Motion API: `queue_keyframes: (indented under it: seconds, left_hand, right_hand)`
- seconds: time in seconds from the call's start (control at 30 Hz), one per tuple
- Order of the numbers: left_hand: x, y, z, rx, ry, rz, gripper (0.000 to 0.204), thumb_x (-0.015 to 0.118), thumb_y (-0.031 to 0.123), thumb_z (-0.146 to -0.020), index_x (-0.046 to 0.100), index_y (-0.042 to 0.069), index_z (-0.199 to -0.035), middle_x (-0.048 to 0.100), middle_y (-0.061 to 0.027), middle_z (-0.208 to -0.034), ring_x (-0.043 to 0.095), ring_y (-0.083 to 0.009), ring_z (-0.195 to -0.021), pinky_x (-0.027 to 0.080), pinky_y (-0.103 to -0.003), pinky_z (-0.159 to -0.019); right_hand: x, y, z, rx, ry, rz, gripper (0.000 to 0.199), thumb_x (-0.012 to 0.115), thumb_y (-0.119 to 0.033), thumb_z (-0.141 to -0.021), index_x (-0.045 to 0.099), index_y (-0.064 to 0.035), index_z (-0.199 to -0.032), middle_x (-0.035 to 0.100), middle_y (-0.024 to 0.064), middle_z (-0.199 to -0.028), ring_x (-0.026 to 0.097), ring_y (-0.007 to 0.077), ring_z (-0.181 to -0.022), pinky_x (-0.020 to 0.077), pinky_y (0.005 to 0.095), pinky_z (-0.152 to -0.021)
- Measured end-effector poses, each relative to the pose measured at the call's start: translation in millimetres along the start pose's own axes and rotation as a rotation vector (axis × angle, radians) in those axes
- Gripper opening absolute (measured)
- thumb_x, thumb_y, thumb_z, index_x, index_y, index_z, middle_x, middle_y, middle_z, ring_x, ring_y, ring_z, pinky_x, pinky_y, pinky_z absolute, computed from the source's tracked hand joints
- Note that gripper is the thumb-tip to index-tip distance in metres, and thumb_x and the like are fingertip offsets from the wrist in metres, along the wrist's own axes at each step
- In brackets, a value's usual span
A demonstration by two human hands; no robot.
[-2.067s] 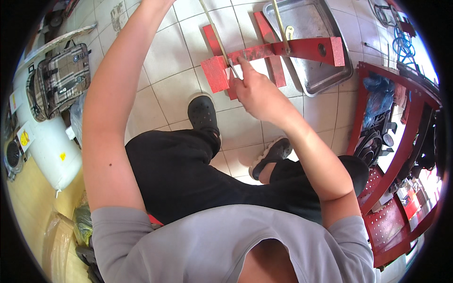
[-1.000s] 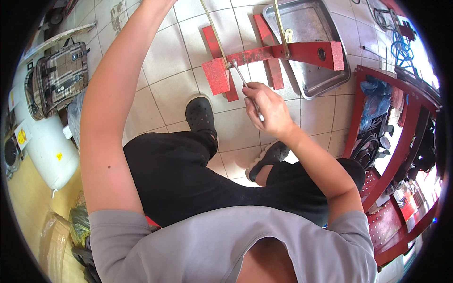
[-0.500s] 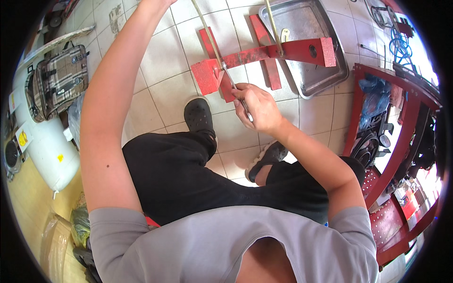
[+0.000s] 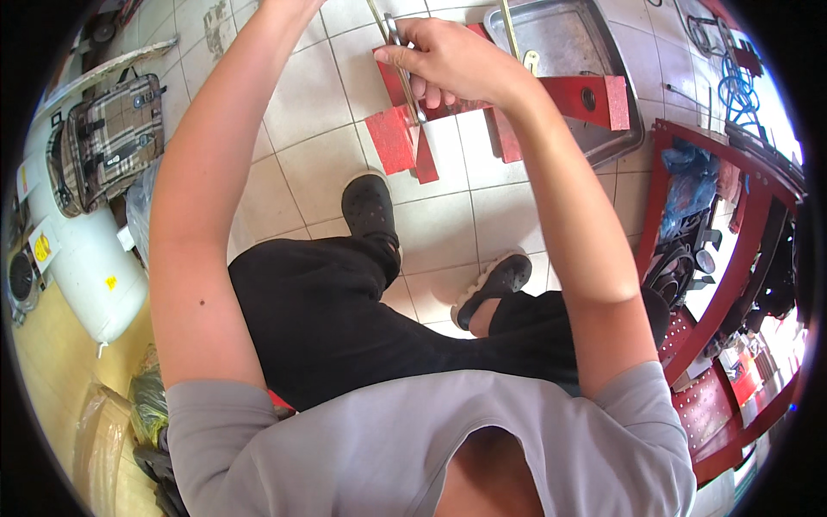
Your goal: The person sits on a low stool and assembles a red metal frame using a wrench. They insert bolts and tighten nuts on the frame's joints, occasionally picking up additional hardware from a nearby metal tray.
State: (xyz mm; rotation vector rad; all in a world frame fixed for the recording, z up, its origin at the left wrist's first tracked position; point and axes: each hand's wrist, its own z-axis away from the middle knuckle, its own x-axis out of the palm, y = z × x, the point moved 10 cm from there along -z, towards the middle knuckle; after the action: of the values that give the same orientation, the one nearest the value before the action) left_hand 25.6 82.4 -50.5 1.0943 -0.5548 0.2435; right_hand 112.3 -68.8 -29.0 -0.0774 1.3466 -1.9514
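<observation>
In my right hand is a silver wrench, its lower end at the left part of a red metal stand. The fingers close around the wrench's upper part, with the hand above the stand's curved crossbar. Two thin brass-coloured rods rise from the stand toward the upper edge; the left one runs beside the wrench. My left hand reaches to the upper edge, where its fingers are cut off, so what it holds is hidden.
A grey metal tray lies on the tiled floor partly under the stand. At right stands a red rack with bags and parts. My clogs are on the tiles. A plaid bag and white tank are at left.
My right hand has moved up and away from me, and the wrench has swung with it to lie along the left rod. The left arm has barely moved.
</observation>
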Motion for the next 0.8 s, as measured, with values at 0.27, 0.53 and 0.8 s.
queue_keyframes:
  seconds: [0.27,0.53,0.8]
  left_hand:
    - [2,0,-4,-0.015,-0.039,0.000,0.045,0.052,0.041,-0.086,0.031,0.024,-0.051,0.030,0.0051,-0.044,0.032,-0.0126,-0.037,0.024,-0.028,-0.036]
    - [3,5,-2,0.025,-0.007,0.007,0.045,0.053,0.040,-0.086,0.032,0.023,-0.051,0.030,0.0052,-0.044,0.032,-0.0129,-0.037,0.025,-0.028,-0.036]
    - [1,-4,2,-0.017,-0.016,0.011,0.044,0.055,0.039,-0.086,0.033,0.022,-0.052,0.032,0.0046,-0.045,0.034,-0.0131,-0.038,0.025,-0.028,-0.037]
  right_hand:
    - [18,63,-28,0.170,-0.010,-0.475,0.045,0.059,-0.043,-0.090,0.058,0.0001,-0.099,0.052,0.0023,-0.054,0.053,0.0087,-0.042,0.0380,0.0206,-0.035]
    - [44,102,-34,0.338,0.004,-0.733,0.037,0.062,-0.039,-0.089,0.055,-0.0031,-0.086,0.048,0.0004,-0.058,0.044,0.0093,-0.043,0.0370,0.0254,-0.040]
    - [71,142,-29,0.458,0.037,-0.772,0.041,0.055,-0.041,-0.091,0.053,-0.0049,-0.072,0.045,0.0015,-0.052,0.037,0.0117,-0.039,0.0296,0.0280,-0.037]
